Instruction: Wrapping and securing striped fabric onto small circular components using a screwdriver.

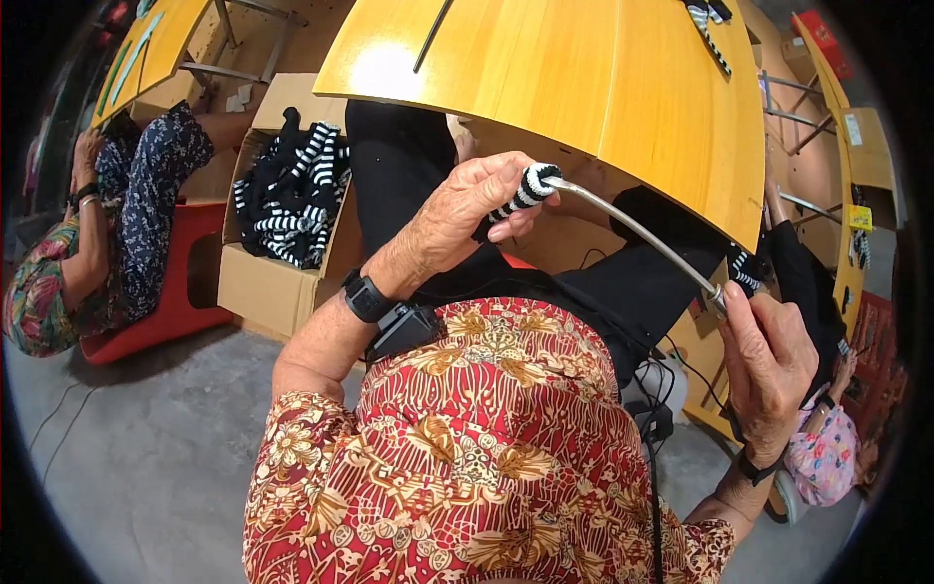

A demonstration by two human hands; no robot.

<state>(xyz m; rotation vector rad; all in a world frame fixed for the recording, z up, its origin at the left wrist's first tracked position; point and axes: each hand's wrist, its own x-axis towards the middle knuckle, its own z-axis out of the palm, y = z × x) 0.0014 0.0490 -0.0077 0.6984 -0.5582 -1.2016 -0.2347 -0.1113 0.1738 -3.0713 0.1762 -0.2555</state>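
Note:
My left hand (pixel 477 200) is closed around a small black-and-white striped knitted tube (pixel 527 191), just in front of the table's near edge. The tube's open end points to the right, toward my other hand. Out at the right, my right hand (pixel 769 355) grips the handle end of a long, slightly curved metal rod (pixel 637 229). The rod's far tip meets the mouth of the knitted tube. Whether the tip goes inside it, I cannot tell. My fingers cover most of the rod's handle.
A cardboard box (pixel 263 287) of striped knitwear (pixel 297 195) stands left of my legs. The yellow table (pixel 545 73) ahead bears a thin dark rod (pixel 433 37) and more striped knitwear (pixel 710 34). People sit at both sides; cables (pixel 671 375) hang near my right leg.

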